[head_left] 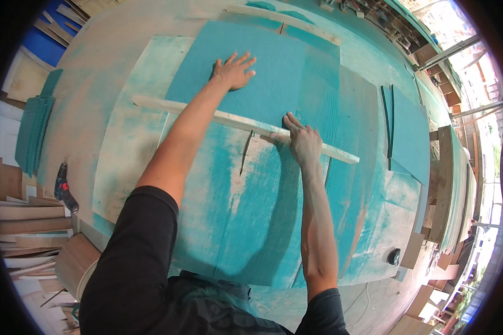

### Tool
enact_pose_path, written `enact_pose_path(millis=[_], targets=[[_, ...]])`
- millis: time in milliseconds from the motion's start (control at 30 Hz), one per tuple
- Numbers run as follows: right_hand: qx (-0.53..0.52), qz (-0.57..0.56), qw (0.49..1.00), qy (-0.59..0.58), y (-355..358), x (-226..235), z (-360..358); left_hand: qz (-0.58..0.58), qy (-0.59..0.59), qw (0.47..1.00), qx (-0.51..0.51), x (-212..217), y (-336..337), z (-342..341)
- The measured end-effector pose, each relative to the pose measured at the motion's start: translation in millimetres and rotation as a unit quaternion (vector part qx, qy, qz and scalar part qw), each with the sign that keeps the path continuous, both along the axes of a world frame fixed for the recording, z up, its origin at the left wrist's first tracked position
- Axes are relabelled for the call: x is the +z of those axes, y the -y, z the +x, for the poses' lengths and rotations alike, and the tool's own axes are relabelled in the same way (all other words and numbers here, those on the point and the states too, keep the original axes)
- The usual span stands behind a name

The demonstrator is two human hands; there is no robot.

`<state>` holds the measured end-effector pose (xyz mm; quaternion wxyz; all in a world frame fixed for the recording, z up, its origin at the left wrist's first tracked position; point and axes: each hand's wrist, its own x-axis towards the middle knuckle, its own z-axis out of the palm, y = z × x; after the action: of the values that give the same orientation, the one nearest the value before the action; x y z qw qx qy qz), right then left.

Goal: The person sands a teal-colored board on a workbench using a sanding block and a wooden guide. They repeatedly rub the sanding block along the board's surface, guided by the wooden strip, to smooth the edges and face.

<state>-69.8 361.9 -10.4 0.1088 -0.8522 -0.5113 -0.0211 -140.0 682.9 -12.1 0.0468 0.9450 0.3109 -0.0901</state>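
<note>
My left hand (pixel 234 72) lies on a flat teal panel (pixel 251 67), fingers spread and nothing in its grasp. Lower and to the right, my right hand (pixel 304 142) grips a pale wooden strip (pixel 234 120) at the panel's near edge, its fingers reaching over the strip onto the teal surface. The underside of this grip is hidden. The strip runs crosswise along that edge, passing under my left forearm. A thin dark slit or sliver (pixel 244 153) shows just below the strip. Both forearms reach forward over the dust-stained work surface (pixel 234 223).
A second wooden strip (pixel 285 23) lies along the far side. Teal pieces are stacked (pixel 35 131) at the left, near a cordless drill (pixel 65 187). Another teal panel (pixel 410 134) lies right, with a small black object (pixel 394 256) nearer me. Boards (pixel 31 226) pile up at lower left.
</note>
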Motion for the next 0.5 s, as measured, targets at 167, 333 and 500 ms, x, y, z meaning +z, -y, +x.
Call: enact_pose_path(millis=[167,333,500], targets=[[0.023,0.039,0.999,0.021,48,-2,-46,-0.026,0.014,1.0,-0.008,7,49,-54],[0.031,0.071,0.997,0.024,123,11,-142,-0.053,0.026,0.998,-0.007,16,130,-147],[0.038,0.061,0.997,0.023,210,20,-246,-0.074,-0.006,0.997,-0.007,28,219,-251]])
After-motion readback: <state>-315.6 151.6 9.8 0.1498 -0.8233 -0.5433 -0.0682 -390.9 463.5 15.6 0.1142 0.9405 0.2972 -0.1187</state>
